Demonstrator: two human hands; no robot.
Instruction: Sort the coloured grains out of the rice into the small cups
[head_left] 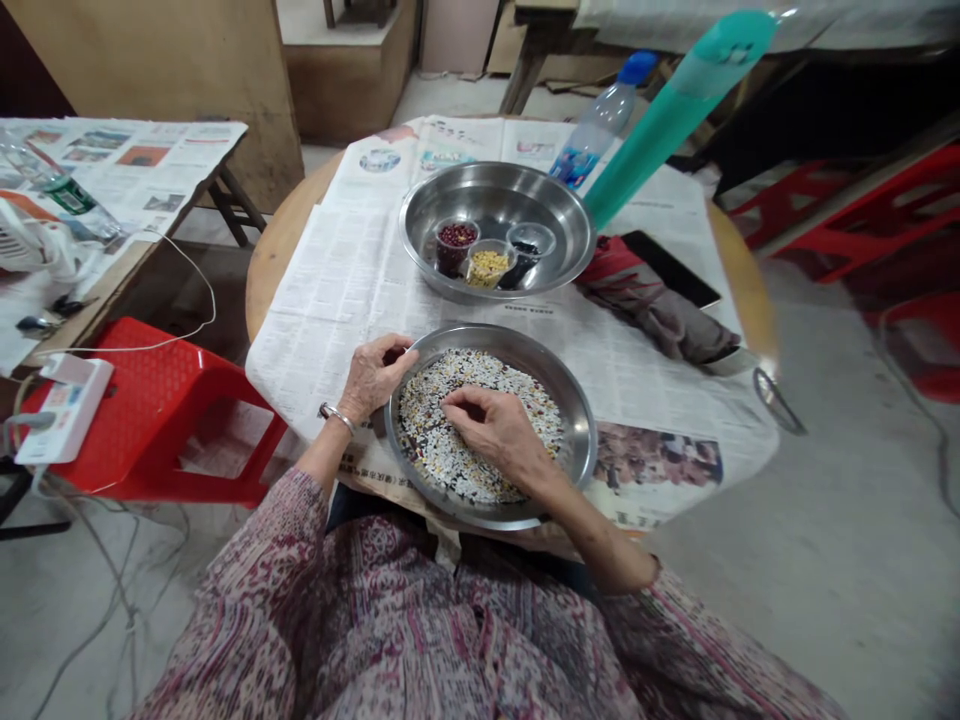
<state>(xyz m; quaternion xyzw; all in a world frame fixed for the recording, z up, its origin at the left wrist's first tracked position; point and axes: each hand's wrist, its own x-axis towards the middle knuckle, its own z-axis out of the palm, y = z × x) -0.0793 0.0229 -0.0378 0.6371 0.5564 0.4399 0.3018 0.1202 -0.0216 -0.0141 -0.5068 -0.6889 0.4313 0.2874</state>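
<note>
A shallow steel basin (581, 440) lies before me, spread with white grains mixed with yellow, dark red and black beans (517, 385). My left hand (375, 375) holds its left rim, fingers curled at the edge. Over the middle of the mix, my right hand (495, 430) has thumb and forefinger pinched together; whatever is between the tips is too small to make out. Behind stands a second steel basin (499, 180) with three clear cups in it: a cup of dark red beans (456, 245), a cup of yellow kernels (489, 265) and a cup of black beans (529, 248).
Newspaper (330, 270) covers the round table. At the back right are a plastic bottle (592, 135) and a long green tube-like object (675, 115). A folded umbrella (660, 310) and a dark phone (671, 268) lie right. A red stool (157, 410) holds a power strip (66, 410).
</note>
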